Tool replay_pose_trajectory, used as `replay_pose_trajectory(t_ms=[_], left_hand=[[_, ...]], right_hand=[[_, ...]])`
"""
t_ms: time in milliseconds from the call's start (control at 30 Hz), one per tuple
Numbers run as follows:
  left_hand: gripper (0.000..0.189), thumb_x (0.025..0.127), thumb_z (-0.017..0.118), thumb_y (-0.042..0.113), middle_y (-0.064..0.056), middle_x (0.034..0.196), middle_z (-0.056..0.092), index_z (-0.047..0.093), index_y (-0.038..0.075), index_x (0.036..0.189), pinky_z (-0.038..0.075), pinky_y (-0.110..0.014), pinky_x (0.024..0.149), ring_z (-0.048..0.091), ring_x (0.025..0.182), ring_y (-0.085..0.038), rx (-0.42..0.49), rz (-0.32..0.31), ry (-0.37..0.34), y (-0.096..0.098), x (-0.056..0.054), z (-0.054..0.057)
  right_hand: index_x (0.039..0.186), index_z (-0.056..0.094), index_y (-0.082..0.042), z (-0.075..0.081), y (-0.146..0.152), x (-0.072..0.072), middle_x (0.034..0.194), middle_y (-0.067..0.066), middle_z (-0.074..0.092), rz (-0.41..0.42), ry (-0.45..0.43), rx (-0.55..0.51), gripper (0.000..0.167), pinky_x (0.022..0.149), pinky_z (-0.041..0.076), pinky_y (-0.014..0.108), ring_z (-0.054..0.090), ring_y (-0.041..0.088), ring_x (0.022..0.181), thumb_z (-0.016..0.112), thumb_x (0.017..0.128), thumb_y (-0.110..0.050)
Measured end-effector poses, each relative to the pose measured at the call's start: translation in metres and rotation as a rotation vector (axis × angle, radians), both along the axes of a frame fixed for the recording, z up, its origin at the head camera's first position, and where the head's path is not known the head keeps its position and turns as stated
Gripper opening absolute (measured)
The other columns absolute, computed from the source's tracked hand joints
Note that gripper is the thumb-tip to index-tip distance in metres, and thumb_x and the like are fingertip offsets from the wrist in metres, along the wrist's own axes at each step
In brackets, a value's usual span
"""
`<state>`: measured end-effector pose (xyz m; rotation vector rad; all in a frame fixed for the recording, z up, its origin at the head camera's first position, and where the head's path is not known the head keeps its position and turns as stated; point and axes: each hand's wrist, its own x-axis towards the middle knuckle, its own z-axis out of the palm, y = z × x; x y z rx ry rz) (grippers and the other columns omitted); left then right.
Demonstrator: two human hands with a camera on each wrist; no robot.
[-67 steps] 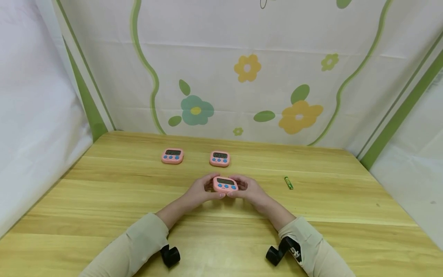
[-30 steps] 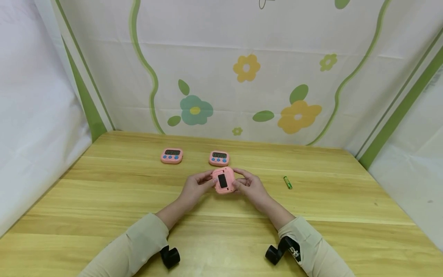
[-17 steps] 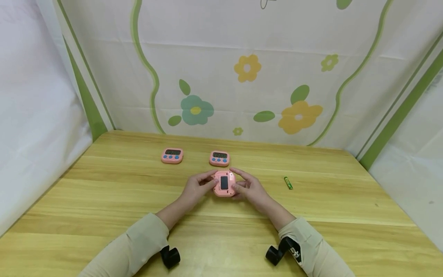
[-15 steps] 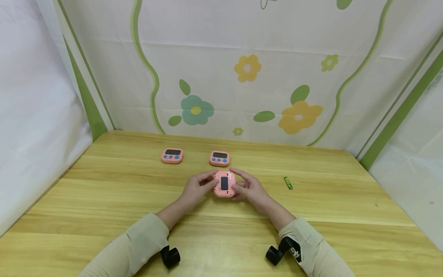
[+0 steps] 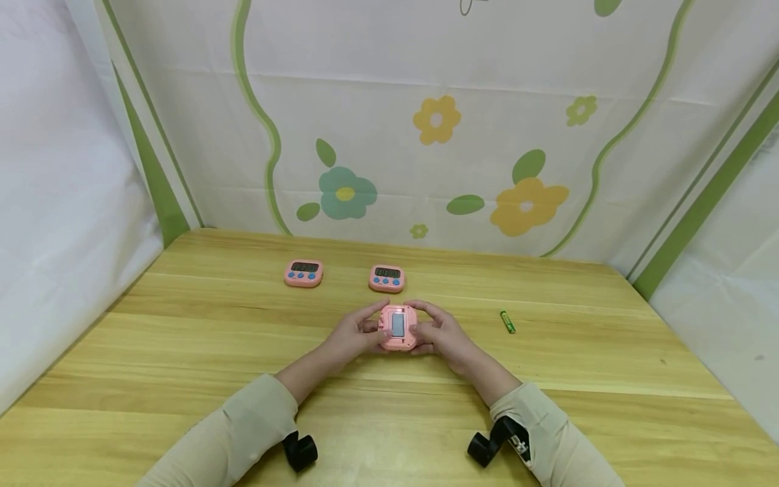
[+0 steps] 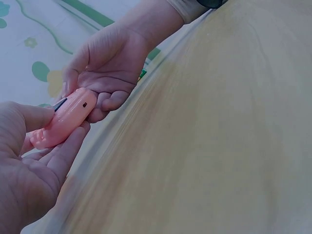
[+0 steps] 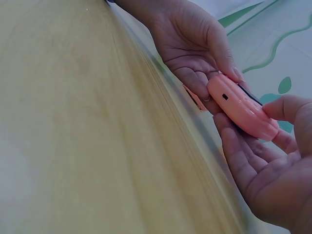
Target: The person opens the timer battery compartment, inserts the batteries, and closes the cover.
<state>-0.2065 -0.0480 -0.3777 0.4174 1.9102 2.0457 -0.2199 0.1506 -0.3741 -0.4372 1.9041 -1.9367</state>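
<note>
Both hands hold a pink timer (image 5: 397, 328) just above the wooden table (image 5: 182, 352), its back turned up and showing a pale grey rectangle. My left hand (image 5: 365, 331) grips its left edge with thumb and fingers. My right hand (image 5: 429, 331) grips the right edge the same way. In the left wrist view the timer (image 6: 63, 119) is seen edge-on between my left hand (image 6: 29, 170) and my right hand (image 6: 105, 68). The right wrist view shows the timer (image 7: 241, 107) edge-on too, with the left hand (image 7: 195, 44) beyond it and the right hand (image 7: 263, 170) near.
Two more pink timers (image 5: 303, 273) (image 5: 386, 279) lie face up farther back on the table. A green battery (image 5: 508, 322) lies to the right of my hands. Flower-patterned cloth walls (image 5: 426, 135) close in the table at the back and sides.
The timer was face up between my hands, then was turned back-up. It now sits slightly lower, and the rectangle on its back looks pale instead of dark.
</note>
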Motion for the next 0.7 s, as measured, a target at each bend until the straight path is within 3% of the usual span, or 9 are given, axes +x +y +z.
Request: replay_pose_trajectory(t_ms=[200,333,700], left_hand=[[0.059,0.082,0.051,-0.006,-0.023,0.099,0.055,0.025,0.001,0.135,0.049,-0.039,0.073,0.059,0.072,-0.022,0.032,-0.035,-0.05,0.0001,0.0032,0.0057],[0.059,0.083,0.052,-0.004,-0.021,0.098,0.055,0.026,0.005,0.135,0.05,-0.038,0.072,0.059,0.071,-0.021,0.042,-0.058,-0.08,-0.0001,-0.0008,-0.0028],[0.057,0.083,0.053,-0.002,-0.019,0.092,0.056,0.029,0.004,0.134,0.05,-0.037,0.07,0.059,0.07,-0.021,0.011,-0.068,-0.133,0.001,0.0007,-0.0018]], right_hand=[[0.128,0.038,-0.007,0.0006,-0.0002,0.0006,0.087,0.015,0.062,-0.017,-0.035,0.036,0.047,0.063,0.052,0.036,0.06,0.02,0.068,0.05,0.083,-0.007],[0.127,0.04,-0.006,-0.0003,-0.0006,0.0013,0.08,0.013,0.062,-0.019,-0.057,0.052,0.047,0.059,0.052,0.035,0.06,0.019,0.063,0.05,0.081,-0.006],[0.121,0.043,-0.001,-0.0038,-0.0015,0.0001,0.079,0.013,0.062,-0.013,-0.079,0.06,0.044,0.055,0.052,0.032,0.06,0.019,0.06,0.049,0.078,-0.002]])
